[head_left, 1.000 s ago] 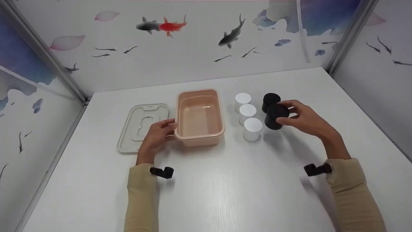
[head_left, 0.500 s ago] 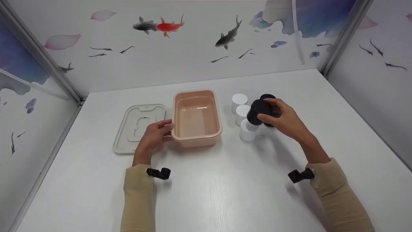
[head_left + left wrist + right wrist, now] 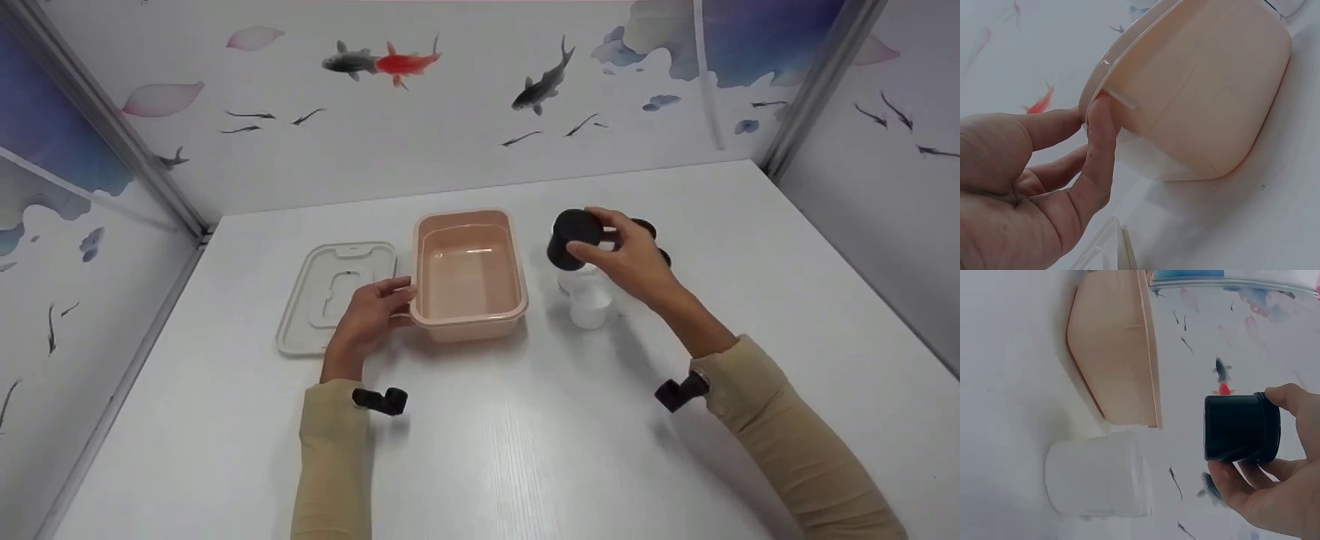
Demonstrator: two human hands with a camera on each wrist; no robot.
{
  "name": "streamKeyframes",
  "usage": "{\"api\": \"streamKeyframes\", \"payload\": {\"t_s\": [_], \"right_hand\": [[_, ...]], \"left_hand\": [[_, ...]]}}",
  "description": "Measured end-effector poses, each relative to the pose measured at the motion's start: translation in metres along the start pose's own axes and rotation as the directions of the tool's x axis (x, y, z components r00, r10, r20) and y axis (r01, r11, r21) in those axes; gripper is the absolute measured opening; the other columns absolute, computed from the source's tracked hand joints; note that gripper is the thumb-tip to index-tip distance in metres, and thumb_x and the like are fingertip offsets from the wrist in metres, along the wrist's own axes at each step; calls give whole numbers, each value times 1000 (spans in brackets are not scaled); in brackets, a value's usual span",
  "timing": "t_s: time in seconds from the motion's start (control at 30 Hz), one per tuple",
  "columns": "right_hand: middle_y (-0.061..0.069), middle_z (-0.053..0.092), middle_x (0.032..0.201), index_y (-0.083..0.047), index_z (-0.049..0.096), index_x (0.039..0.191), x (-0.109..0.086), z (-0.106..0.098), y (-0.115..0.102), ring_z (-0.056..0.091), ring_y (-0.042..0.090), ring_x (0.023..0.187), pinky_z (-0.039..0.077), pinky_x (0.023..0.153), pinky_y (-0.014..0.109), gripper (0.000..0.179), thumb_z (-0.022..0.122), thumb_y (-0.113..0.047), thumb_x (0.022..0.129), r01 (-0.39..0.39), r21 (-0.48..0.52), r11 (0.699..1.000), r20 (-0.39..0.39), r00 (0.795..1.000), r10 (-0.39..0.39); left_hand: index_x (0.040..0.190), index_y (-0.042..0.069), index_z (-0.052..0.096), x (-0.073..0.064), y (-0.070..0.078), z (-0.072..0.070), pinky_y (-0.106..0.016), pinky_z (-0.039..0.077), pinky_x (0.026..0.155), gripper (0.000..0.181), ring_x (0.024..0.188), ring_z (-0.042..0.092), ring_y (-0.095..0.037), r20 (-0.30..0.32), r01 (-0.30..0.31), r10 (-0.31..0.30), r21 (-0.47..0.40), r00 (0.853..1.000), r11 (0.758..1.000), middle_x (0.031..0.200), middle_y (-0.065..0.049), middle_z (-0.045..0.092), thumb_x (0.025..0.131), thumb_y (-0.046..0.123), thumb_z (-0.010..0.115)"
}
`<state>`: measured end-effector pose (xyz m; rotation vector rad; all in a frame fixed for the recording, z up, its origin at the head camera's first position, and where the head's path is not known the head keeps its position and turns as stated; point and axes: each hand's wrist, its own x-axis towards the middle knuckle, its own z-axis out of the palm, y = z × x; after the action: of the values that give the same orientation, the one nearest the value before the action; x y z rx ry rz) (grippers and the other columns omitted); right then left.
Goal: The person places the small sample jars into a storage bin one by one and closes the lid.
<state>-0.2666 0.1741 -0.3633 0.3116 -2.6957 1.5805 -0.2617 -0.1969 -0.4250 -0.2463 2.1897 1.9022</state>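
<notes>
My right hand [image 3: 636, 259] holds a black lidded jar [image 3: 574, 238] between thumb and fingers. The jar is up off the table, to the right of a peach plastic bin [image 3: 476, 331], and its side shows in the right wrist view. Below it stands a white jar [image 3: 589, 306] with a screw lid; another is partly covered. My left hand [image 3: 367, 309] pinches the bin's left rim, a finger tucked beneath the lip in the left wrist view. The bin stands upright with nothing inside. Two more black jars peek out behind my right hand, one at the back [image 3: 645, 226].
A pale translucent lid [image 3: 300, 304] lies flat left of the bin, partly under my left hand. Decorated panels with painted fish rise at the back and both sides of the white table [image 3: 480, 435].
My right hand has lifted the black jar and carried it left, over the white jars toward the bin. My left hand keeps its grip on the bin's rim.
</notes>
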Motion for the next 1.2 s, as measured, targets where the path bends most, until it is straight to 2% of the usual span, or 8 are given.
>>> {"api": "streamKeyframes", "payload": {"t_s": [0.17, 0.33, 0.67, 0.8, 0.9, 1.03, 1.2], "right_hand": [[13, 43, 154, -13, 32, 157, 13, 11, -15, 45, 30, 140, 46, 112, 49, 85, 74, -42, 89, -17, 32, 999, -4, 1000, 17], [13, 44, 154, -12, 34, 155, 27, 21, -33, 46, 30, 140, 44, 115, 47, 82, 76, -37, 88, -27, 55, 998, 15, 1000, 26], [16, 46, 150, -8, 35, 153, 51, 35, -63, 52, 28, 134, 54, 105, 39, 77, 76, -22, 89, -42, 185, 982, 101, 995, 24], [16, 47, 148, -8, 38, 152, 61, 42, -70, 54, 28, 132, 56, 102, 38, 74, 75, -21, 89, -41, 185, 982, 136, 991, 16], [15, 49, 146, -7, 40, 150, 68, 48, -74, 58, 26, 126, 57, 100, 36, 72, 75, -21, 89, -40, 171, 984, 154, 988, 13], [16, 49, 145, -5, 40, 150, 78, 57, -79, 62, 26, 119, 58, 98, 35, 70, 74, -20, 90, -42, 163, 986, 185, 983, 11], [17, 48, 145, -3, 40, 149, 87, 68, -83, 60, 27, 121, 57, 100, 37, 69, 74, -19, 91, -32, 130, 991, 225, 974, 2]], "left_hand": [[143, 2, 53, 1, -3, 0, -23, 61, 79, 44, 93, 68, -12, 8, -13, 13, -3, 1000, 1000, 129, -17, 64, 102, 19, 60], [142, 2, 54, 1, -2, -1, -23, 62, 78, 43, 92, 68, -12, 9, -13, 13, 6, 1000, 1000, 129, -18, 64, 102, 18, 60], [142, 2, 54, 1, -4, -1, -24, 62, 79, 45, 94, 69, -11, 23, -33, 33, -3, 999, 999, 134, -22, 61, 101, 19, 61], [141, 1, 54, 0, -3, 0, -24, 62, 79, 44, 94, 69, -13, 17, -32, 32, -5, 999, 999, 133, -22, 62, 101, 19, 61], [142, 1, 54, -1, -2, 1, -24, 62, 79, 44, 101, 69, -19, 21, -28, 28, 3, 999, 1000, 134, -22, 61, 102, 19, 60], [142, 2, 53, -1, -1, 0, -25, 62, 81, 45, 103, 68, -18, 21, -23, 23, 11, 1000, 1000, 134, -21, 62, 102, 19, 60], [143, 1, 52, -1, -2, -1, -26, 62, 82, 46, 100, 68, -15, 29, -30, 29, 4, 999, 1000, 134, -22, 62, 102, 19, 60]]}}
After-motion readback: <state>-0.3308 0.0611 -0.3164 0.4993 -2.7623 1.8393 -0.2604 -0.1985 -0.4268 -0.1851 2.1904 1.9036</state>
